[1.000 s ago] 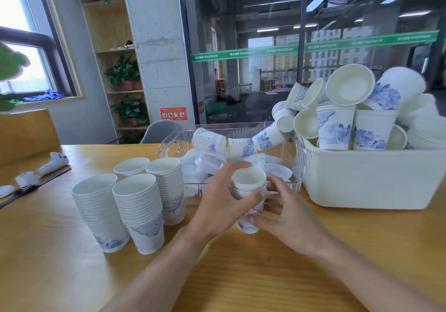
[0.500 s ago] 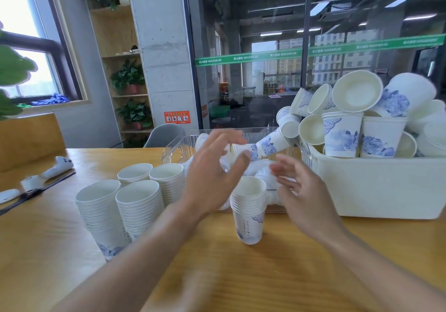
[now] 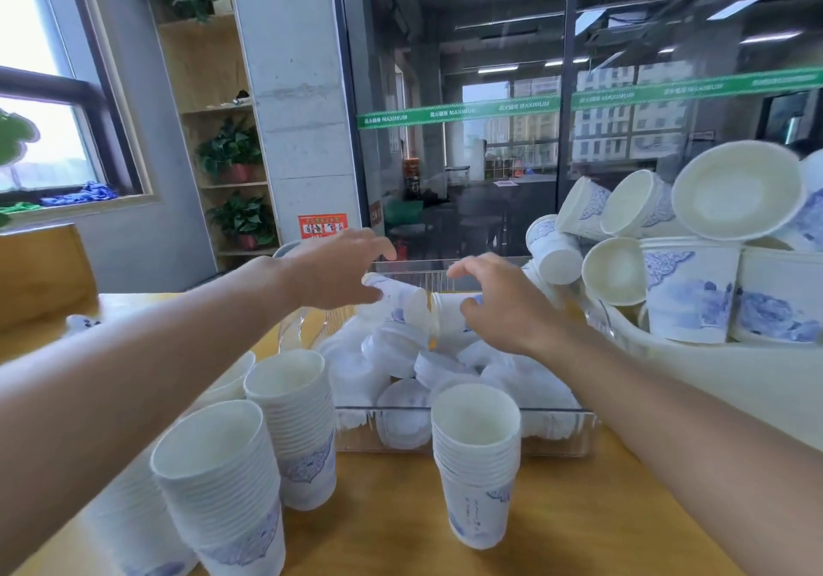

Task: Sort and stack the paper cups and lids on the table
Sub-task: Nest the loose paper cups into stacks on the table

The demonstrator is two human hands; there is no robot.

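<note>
My left hand (image 3: pixel 334 270) reaches over the clear plastic bin (image 3: pixel 556 439), fingers spread above a blue-patterned paper cup (image 3: pixel 401 299) lying on its side; the thumb touches that cup. My right hand (image 3: pixel 507 308) hovers beside it over a second lying cup (image 3: pixel 450 317), thumb against its side, fingers arched above. Neither cup is plainly gripped. White lids (image 3: pixel 401 417) fill the bin under them. A short stack of nested cups (image 3: pixel 476 464) stands on the table in front of the bin. Taller stacks (image 3: pixel 222 491) (image 3: pixel 296 424) stand at the left.
A white tub (image 3: pixel 712 384) heaped with loose patterned cups (image 3: pixel 688 295) sits at the right, touching the bin. The wooden table (image 3: pixel 392 526) runs to a bench at the far left. A glass wall and shelves with plants are behind.
Both hands have let go of the short stack and moved forward and up over the bin, onto the two lying cups. The view has moved closer to the bin.
</note>
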